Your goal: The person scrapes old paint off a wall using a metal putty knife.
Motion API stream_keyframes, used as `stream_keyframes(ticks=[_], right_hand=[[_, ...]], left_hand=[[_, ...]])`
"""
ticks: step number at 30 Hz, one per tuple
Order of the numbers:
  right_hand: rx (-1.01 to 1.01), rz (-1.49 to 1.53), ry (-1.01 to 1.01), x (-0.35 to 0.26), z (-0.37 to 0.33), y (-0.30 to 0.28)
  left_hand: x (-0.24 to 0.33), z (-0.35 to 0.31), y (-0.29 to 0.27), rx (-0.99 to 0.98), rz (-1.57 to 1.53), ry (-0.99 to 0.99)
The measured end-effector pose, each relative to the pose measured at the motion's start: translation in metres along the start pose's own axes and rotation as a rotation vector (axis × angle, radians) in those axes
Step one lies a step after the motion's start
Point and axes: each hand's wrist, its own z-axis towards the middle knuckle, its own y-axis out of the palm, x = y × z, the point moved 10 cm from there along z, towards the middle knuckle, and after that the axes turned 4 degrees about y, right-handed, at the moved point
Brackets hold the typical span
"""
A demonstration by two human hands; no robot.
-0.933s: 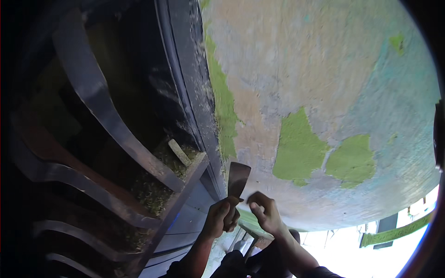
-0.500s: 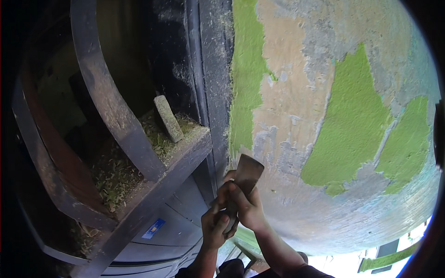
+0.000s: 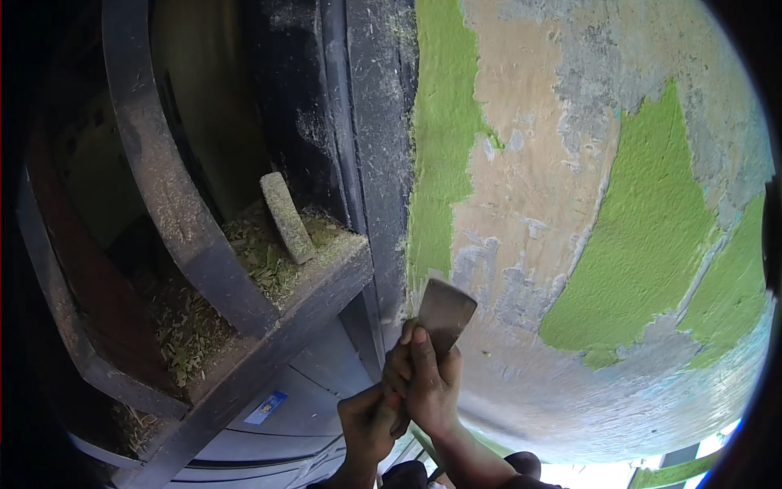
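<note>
My right hand (image 3: 432,383) is closed around a paint scraper (image 3: 446,312) just below its wide metal blade, thumb pointing up along it. My left hand (image 3: 371,420) grips lower down, at the handle end, which the fingers mostly hide. The blade's upper edge is at the lower end of a green paint strip on the wall (image 3: 521,187), beside the dark frame; whether it touches cannot be told. Bare beige and grey patches show between the strip and a larger green paint patch (image 3: 631,236).
Left of the wall stands a dark frame (image 3: 383,122) with a ledge (image 3: 326,273) bearing paint flakes (image 3: 195,330). A stone-like block (image 3: 287,218) stands upright there. Curved metal bars (image 3: 175,187) rise from the ledge. Below is a grey panel with a blue sticker (image 3: 266,407).
The view has shifted slightly. The scraper has turned a little, its blade tilting more to the right. My left hand has moved left and down relative to my right hand.
</note>
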Motion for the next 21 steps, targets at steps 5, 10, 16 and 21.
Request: stream_keyframes(ticks=[5,10,16,21], right_hand=[[0.016,-0.054,0.01,-0.022,0.007,0.009],[0.072,-0.163,0.002,-0.027,0.005,0.009],[0.125,-0.209,0.041,-0.017,-0.003,0.003],[0.255,-0.437,-0.252,-0.039,-0.008,0.003]], left_hand=[[0.007,0.01,0.01,0.057,-0.05,-0.08],[0.01,0.009,0.014,0.079,-0.048,-0.147],[0.007,-0.004,0.012,0.103,-0.041,-0.131],[0.009,-0.001,0.005,0.135,0.035,-0.042]])
